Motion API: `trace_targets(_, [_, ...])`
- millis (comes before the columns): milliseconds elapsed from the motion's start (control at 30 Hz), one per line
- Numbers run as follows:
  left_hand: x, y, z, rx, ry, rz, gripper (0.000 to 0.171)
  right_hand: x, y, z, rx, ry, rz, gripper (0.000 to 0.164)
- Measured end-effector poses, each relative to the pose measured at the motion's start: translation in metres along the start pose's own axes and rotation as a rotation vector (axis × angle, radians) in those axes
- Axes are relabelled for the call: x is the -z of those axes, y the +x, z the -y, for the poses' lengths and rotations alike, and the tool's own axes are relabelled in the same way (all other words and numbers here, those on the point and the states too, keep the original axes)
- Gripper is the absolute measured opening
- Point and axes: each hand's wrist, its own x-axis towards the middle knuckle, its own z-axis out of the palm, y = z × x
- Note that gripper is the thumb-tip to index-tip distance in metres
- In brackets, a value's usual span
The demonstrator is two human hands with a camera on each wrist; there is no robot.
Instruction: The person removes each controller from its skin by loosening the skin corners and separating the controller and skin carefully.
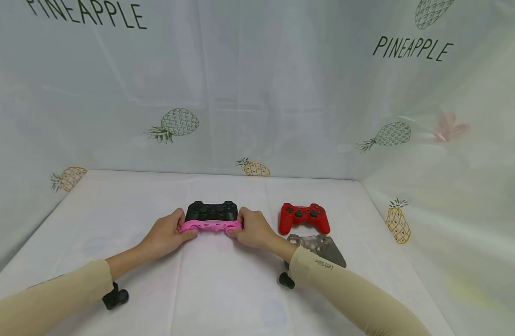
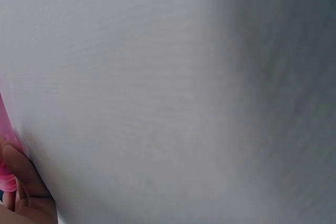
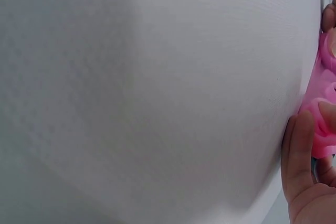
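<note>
A black game controller point(image 1: 212, 212) lies near the middle of the white table, and a pink rubbery controller cover point(image 1: 211, 226) stretches along its near side. My left hand point(image 1: 168, 235) pinches the cover's left end, thumb on the near side. At the other end my right hand point(image 1: 256, 228) grips it between thumb and curled fingers. The left wrist view catches only a sliver of the pink cover point(image 2: 6, 129) beside the left hand's fingers point(image 2: 26, 174). Rounded folds of the pink cover point(image 3: 321, 90) show at the right edge of the right wrist view. How far the cover wraps the controller's underside is hidden.
To the right lies a red game controller point(image 1: 303, 215). Nearer than it is a grey translucent controller point(image 1: 324, 249), partly covered by my right forearm point(image 1: 324, 270). Behind the white table point(image 1: 223, 289) hangs a pineapple-print curtain point(image 1: 282, 130), with more curtain at both sides.
</note>
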Motion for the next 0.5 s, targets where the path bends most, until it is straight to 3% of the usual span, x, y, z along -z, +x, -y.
trace_targets(500, [-0.0006, -0.0016, -0.0060, 0.004, 0.034, -0.007, 0.044, -0.0021, -0.0003, -0.0017, -0.008, -0.015, -0.006, 0.036])
